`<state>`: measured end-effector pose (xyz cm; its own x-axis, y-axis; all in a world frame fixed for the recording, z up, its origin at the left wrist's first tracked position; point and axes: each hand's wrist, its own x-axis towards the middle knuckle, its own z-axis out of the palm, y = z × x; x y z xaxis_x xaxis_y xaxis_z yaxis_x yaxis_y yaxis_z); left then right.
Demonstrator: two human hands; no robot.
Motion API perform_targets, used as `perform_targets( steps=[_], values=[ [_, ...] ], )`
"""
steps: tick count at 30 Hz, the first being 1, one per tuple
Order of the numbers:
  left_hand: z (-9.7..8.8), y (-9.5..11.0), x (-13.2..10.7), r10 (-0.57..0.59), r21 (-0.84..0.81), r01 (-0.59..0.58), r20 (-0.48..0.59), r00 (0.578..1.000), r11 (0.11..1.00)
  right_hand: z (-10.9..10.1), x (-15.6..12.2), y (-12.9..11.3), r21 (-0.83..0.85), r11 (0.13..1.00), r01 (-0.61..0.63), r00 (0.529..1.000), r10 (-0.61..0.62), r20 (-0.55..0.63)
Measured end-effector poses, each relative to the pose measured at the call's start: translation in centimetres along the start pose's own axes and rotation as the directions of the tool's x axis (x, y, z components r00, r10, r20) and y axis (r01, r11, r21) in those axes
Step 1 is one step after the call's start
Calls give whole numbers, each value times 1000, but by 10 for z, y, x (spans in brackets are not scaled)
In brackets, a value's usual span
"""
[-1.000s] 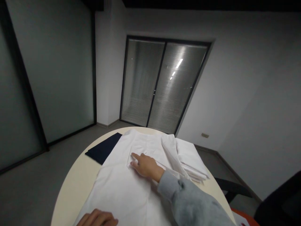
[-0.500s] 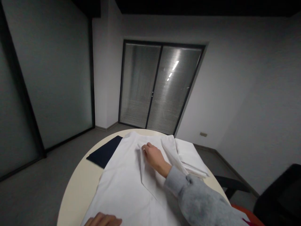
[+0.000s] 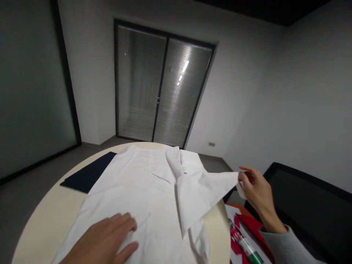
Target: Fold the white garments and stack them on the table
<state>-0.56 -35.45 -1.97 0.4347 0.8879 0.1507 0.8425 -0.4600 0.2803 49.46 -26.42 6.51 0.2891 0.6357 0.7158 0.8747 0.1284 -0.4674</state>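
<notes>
A white buttoned shirt (image 3: 123, 183) is spread on a round cream table, its collar end away from me. My right hand (image 3: 257, 190), out past the right side of the table, pinches the end of a white sleeve (image 3: 203, 190). That sleeve is stretched taut from the shirt's right side and lifted off the table. Over the lower left part of the shirt is my left hand (image 3: 110, 234), palm down, thumb apart from the fingers, holding nothing. Whether it presses on the cloth I cannot tell.
Dark navy folded cloth (image 3: 88, 174) lies at the table's left edge. White folded cloth (image 3: 191, 159) sits at the back right, partly under the shirt. Beside the table on the right are a black chair (image 3: 299, 198), red items and a green-capped bottle (image 3: 244, 244). The round table (image 3: 41, 223) has a curved edge.
My right hand has swung from the middle of the shirt out to the right, pulling the sleeve with it. My left hand has come further into view. The view has turned right.
</notes>
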Motion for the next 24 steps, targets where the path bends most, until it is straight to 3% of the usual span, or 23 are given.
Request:
perform_targets(
  steps=[2, 4, 6, 9, 13, 15, 18, 20, 22, 24],
  values=[
    [-21, 28, 58, -56, -49, 66, 173, 983, 997, 3, -16, -5, 33, 999, 9, 1000, -9, 0],
    [-22, 43, 114, -99, -24, 108, 230, 968, 994, 7, -33, -23, 67, 994, 85, 996, -85, -2],
    [-7, 45, 156, -170, 13, 171, 194, 966, 985, 10, -51, -44, 81, 979, 188, 982, -190, 14],
    [23, 36, 186, -200, 4, 202, 184, 963, 979, 14, -78, -63, 74, 940, 334, 933, -340, 117],
    [39, 30, 193, -198, -103, 215, 154, 968, 971, 31, -112, -69, -44, 866, 499, 800, -440, 408],
    [30, 26, 193, -213, -189, 225, 83, 974, 956, 41, -124, -74, -126, 817, 562, 738, -427, 523],
    [-2, 6, 181, -285, -318, 250, -69, 956, 915, 49, -135, -92, -157, 781, 604, 699, -425, 574],
    [-32, -17, 160, -402, -505, 263, -188, 896, 822, 52, -139, -106, -87, 784, 614, 678, -469, 566],
    [-63, -44, 128, -588, -816, 148, -265, 765, 559, 56, -142, -116, 40, 775, 631, 614, -530, 585],
    [-90, -71, 89, -714, -941, -64, -296, 634, 333, 62, -145, -121, 170, 751, 638, 512, -579, 635]
  ],
)
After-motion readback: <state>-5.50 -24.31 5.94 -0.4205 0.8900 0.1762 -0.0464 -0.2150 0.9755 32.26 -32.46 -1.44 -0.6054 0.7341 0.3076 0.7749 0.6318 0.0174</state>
